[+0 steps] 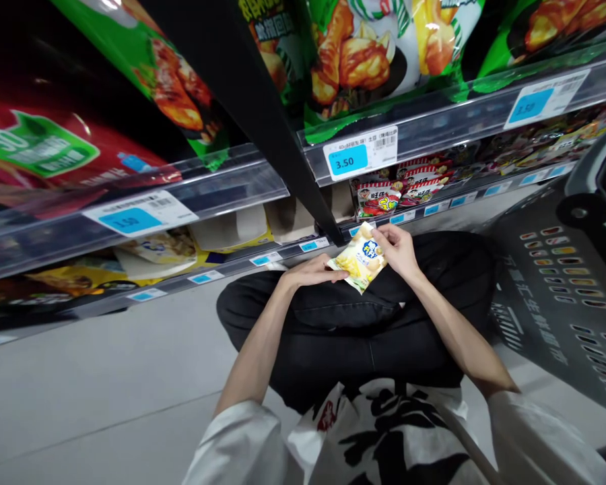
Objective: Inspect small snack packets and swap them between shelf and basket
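A small yellow-and-white snack packet [362, 259] with a blue logo is held in front of the lower shelf, above the crossed legs in black trousers. My left hand [314, 271] grips its lower left edge, the thumb over the front and the other fingers partly hidden behind it. On the packet's upper right edge, my right hand [396, 248] is closed with thumb and fingers. The packet is tilted, its printed front facing up.
Shelves [240, 176] with green and red snack bags and price labels run across the top. Red-and-white packets [378, 195] stand on the lower shelf beyond the hands. A dark upright post [262, 87] divides the shelving. At the right is a grey perforated basket [540, 283].
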### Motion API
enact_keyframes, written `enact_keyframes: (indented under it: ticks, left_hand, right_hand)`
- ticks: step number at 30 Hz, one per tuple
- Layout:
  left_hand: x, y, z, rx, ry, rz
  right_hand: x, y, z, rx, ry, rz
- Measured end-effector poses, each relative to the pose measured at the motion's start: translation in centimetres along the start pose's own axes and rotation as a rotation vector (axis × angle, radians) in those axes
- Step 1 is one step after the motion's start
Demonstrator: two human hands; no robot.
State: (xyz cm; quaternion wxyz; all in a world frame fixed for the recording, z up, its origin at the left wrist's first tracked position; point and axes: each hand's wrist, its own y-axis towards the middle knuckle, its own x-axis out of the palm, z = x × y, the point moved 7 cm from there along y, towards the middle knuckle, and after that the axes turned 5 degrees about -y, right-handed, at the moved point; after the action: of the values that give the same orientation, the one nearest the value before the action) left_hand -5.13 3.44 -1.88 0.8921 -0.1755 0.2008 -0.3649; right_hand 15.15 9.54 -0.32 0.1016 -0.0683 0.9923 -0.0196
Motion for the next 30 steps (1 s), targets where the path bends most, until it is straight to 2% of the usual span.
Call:
enact_keyframes:
  ticks: [9, 16, 30]
  left_hand:
    - [0.1, -0.3, -0.1, -0.005, -0.049, -0.007]
    - [-0.5, -0.4, -0.5, -0.032, -0.035, 0.079]
    - [-0.2, -0.2, 0.1, 0.046, -0.035, 0.021]
  right_hand:
    - [1.1, -0.5, 0.1, 0.06, 0.041, -0.078]
    - [1.7, -0.5, 0.6, 0.115, 0.156, -0.074]
    - [1.9, -0.8, 0.6, 0.211, 0.272, -0.079]
